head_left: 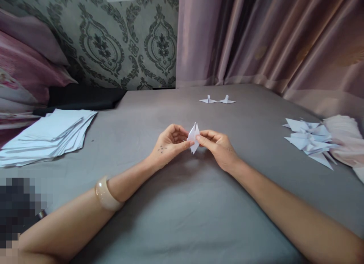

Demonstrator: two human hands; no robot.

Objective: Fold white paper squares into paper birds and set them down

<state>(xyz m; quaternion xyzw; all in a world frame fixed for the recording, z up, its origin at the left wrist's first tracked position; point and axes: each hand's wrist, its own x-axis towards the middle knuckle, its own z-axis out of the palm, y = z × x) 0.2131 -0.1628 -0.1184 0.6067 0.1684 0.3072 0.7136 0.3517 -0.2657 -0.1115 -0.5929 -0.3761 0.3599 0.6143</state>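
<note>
Between both hands, a little above the grey sheet, is a small folded white paper diamond with a split point at its top. My left hand pinches its left side, thumb across the lower front. On the other side my right hand grips the right edge between thumb and fingers. A pale bangle circles my left wrist. Further back on the sheet stand two finished-looking folded paper birds with spread wings, side by side.
A stack of white paper sheets lies at the left, near a black cloth. Several folded paper pieces are heaped at the right beside pale fabric. Pink curtains and a patterned wall close off the back.
</note>
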